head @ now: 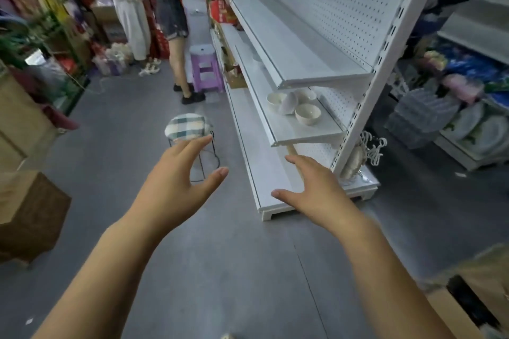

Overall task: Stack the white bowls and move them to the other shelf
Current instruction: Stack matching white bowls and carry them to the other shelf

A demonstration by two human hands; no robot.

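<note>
Several white bowls stand on the middle shelf (303,132) of a white metal rack. One bowl (308,114) is upright near the shelf's front, another bowl (276,99) is upright to its left, and a third bowl (288,104) lies tilted on its side between them. A further bowl (307,95) sits behind, partly under the upper shelf (303,63). My left hand (179,179) and my right hand (316,190) are stretched out in front of me, below the bowls and well short of them, fingers spread and holding nothing.
A checked-cushion stool (188,128) stands on the grey floor just beyond my left hand. A purple plastic stool (205,69) and two people stand farther down the aisle. Cardboard boxes (30,212) sit at left and lower right. The bottom shelf (264,173) juts out near my right hand.
</note>
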